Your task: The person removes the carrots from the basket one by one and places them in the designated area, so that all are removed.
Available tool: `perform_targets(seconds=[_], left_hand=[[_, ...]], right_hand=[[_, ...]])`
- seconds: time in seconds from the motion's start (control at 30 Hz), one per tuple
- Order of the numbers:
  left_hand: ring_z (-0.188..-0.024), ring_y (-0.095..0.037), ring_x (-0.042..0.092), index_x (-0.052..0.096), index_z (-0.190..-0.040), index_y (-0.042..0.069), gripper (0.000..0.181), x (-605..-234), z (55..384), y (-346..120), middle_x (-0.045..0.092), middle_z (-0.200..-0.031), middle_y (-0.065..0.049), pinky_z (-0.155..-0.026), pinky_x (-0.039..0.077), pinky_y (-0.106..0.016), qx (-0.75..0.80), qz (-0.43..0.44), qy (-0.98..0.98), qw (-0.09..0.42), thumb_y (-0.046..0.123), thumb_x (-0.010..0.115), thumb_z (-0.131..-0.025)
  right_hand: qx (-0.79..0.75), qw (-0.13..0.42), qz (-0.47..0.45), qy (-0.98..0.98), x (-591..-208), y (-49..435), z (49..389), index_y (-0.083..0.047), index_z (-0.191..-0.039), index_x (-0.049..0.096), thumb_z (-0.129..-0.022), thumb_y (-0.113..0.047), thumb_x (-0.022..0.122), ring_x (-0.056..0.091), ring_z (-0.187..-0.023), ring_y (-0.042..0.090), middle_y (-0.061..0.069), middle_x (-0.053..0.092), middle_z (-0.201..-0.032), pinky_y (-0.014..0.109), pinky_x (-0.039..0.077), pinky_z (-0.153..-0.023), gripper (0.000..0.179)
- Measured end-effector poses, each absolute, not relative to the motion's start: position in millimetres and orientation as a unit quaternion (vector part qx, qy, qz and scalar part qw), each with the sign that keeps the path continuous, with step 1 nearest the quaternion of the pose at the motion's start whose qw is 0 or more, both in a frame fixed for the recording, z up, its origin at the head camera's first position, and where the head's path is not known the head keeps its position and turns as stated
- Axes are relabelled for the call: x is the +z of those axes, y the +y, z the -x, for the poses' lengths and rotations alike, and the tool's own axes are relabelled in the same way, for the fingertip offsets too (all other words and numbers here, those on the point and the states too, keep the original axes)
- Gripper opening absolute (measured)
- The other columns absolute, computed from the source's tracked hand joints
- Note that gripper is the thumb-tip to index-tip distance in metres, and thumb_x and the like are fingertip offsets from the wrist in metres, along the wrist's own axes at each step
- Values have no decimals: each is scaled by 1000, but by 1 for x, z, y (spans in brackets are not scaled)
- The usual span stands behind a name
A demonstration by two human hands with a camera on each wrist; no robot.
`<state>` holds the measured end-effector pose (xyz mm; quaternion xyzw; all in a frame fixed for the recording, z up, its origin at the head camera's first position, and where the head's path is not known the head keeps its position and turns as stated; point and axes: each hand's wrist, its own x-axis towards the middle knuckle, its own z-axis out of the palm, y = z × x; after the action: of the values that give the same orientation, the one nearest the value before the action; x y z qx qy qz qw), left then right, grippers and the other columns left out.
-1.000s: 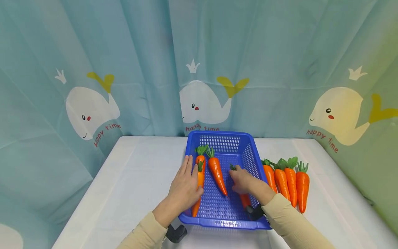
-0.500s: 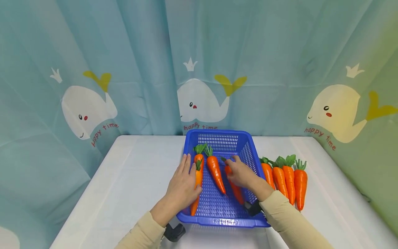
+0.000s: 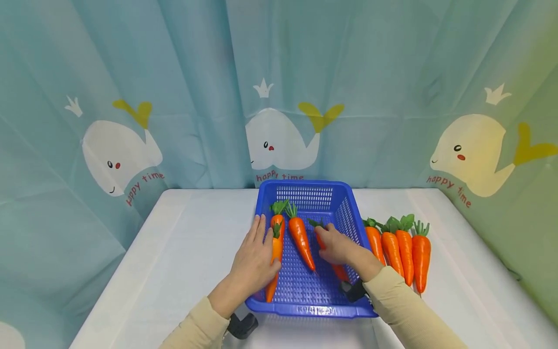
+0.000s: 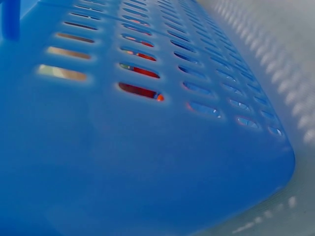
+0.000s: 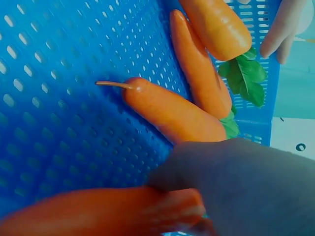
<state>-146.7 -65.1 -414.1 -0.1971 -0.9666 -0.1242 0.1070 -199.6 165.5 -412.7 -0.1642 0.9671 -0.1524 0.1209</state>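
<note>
A blue plastic basket (image 3: pixel 309 311) stands on the table, its near end toward me. Inside it my right hand (image 3: pixel 335 246) holds a carrot (image 3: pixel 341 273) near its leafy top; in the right wrist view this carrot (image 5: pixel 93 212) lies low in the picture under the fingers. Left of it lies another carrot (image 3: pixel 299 237), leaves toward the back. Two more carrots overlap along the left wall, the nearer one (image 3: pixel 272 283) partly over the farther one (image 3: pixel 277 222). My left hand (image 3: pixel 253 259) rests with straight fingers along the left rim, thumb beside the nearer carrot.
Several carrots (image 3: pixel 405 254) lie side by side on the white table (image 3: pixel 196 232), just outside the basket's right wall. A light blue curtain (image 3: pixel 209 97) with whale prints hangs behind the table. Only the basket's slotted wall (image 4: pixel 142 157) fills the left wrist view.
My right hand has shifted its carrot leftward in the basket, toward the middle carrot, and its tip has swung a little. My left hand has stayed at the left rim.
</note>
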Motion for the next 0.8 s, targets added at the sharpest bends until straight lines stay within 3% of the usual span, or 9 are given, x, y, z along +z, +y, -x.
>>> perform_targets(seconds=[0.17, 0.43, 0.6, 0.8], left_hand=[[-151, -43, 20, 52, -136, -11, 65, -414, 148, -65, 29, -157, -31, -120, 28, -50, -134, 195, -967, 97, 25, 68, -85], [-150, -44, 20, 52, -136, -12, 65, -414, 145, -66, 28, -157, -32, -121, 28, -50, -126, 196, -967, 99, 26, 68, -86], [-150, -43, 20, 52, -136, -12, 66, -412, 146, -66, 28, -157, -31, -120, 28, -50, -130, 196, -966, 106, 27, 68, -86], [-150, -44, 21, 53, -135, -12, 65, -413, 146, -66, 30, -156, -32, -121, 28, -50, -126, 195, -967, 103, 27, 68, -86]], right_hand=[[-163, 99, 158, 969, -410, 165, 200, 0, -143, 46, -93, -12, 60, 62, -89, 35, 32, 46, -134, 55, 54, -90, 53], [-180, 45, 159, 970, -411, 162, 201, -4, -137, 52, -95, -5, 50, 61, -74, 34, 31, 53, -118, 50, 58, -72, 41], [-176, 22, 157, 971, -407, 162, 203, -4, -133, 57, -96, -5, 50, 63, -77, 34, 29, 55, -120, 50, 58, -76, 38], [-183, 10, 182, 966, -408, 162, 202, -1, -133, 58, -84, -2, 62, 58, -74, 28, 28, 53, -124, 43, 57, -72, 49]])
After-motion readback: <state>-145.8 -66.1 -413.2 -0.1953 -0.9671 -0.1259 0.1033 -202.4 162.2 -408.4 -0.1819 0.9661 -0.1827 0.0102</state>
